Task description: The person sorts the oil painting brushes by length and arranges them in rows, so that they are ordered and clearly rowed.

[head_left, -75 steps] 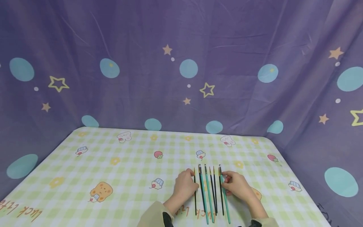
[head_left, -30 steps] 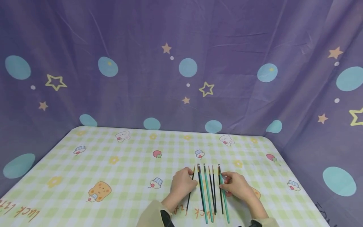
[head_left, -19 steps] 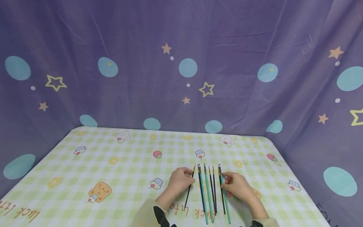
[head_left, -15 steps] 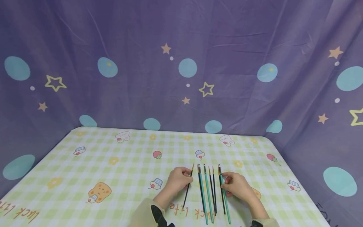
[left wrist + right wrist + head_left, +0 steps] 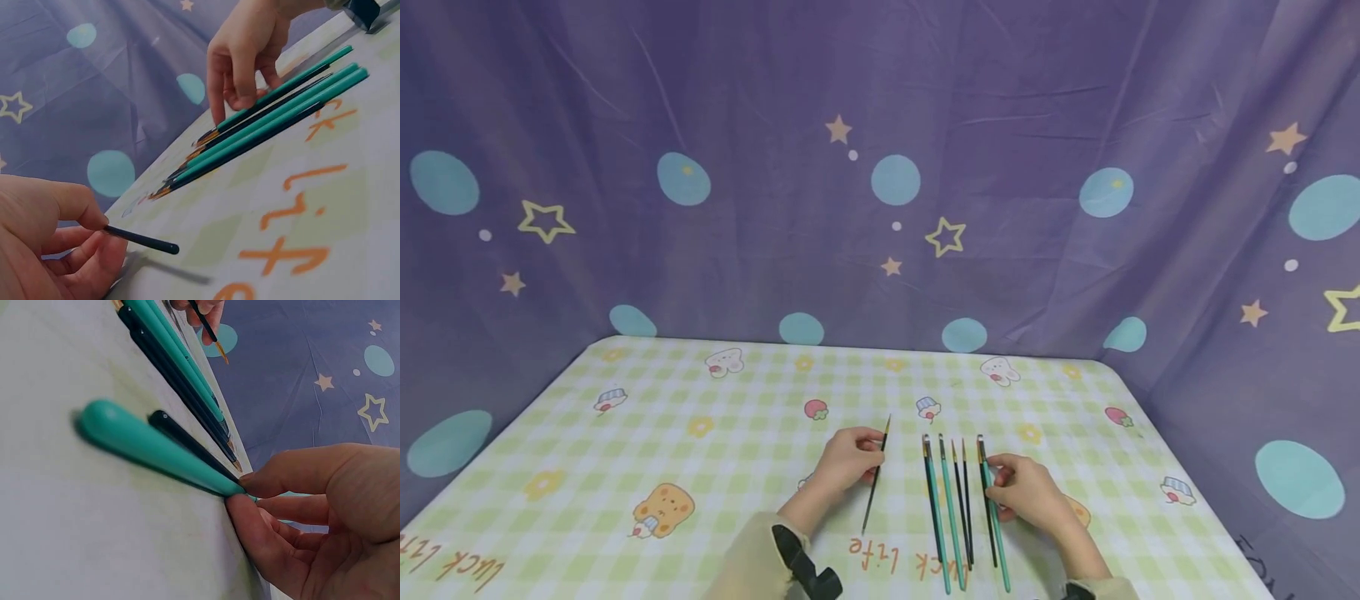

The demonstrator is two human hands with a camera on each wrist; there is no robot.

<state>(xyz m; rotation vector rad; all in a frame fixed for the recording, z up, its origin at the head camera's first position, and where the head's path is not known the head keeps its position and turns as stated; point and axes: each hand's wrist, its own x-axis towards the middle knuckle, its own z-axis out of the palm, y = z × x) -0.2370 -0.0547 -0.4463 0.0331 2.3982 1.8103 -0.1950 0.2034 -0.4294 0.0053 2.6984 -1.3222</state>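
My left hand (image 5: 850, 458) pinches a thin black paintbrush (image 5: 874, 487) between thumb and fingers, with its fine bristle tip pointing away from me. In the left wrist view the handle end of this black paintbrush (image 5: 144, 239) is raised over the cloth, and its shadow falls below. At the right end of a loose row, my right hand (image 5: 1026, 492) has thumb and finger at a teal paintbrush (image 5: 997, 533) lying against a black paintbrush (image 5: 987, 508). The right wrist view shows the fingertips around the far part of the teal paintbrush (image 5: 144, 440).
Between the hands lie more teal and black paintbrushes (image 5: 951, 508), side by side with bristles facing the back. A green checked tablecloth (image 5: 737, 467) with cartoon prints covers the table. Behind it hangs a purple curtain (image 5: 760, 233) with stars and blue dots.
My left hand has carried the thin black paintbrush leftward and slightly back, away from the row, tilting it on the way. The right hand and the other paintbrushes stay almost where they were.
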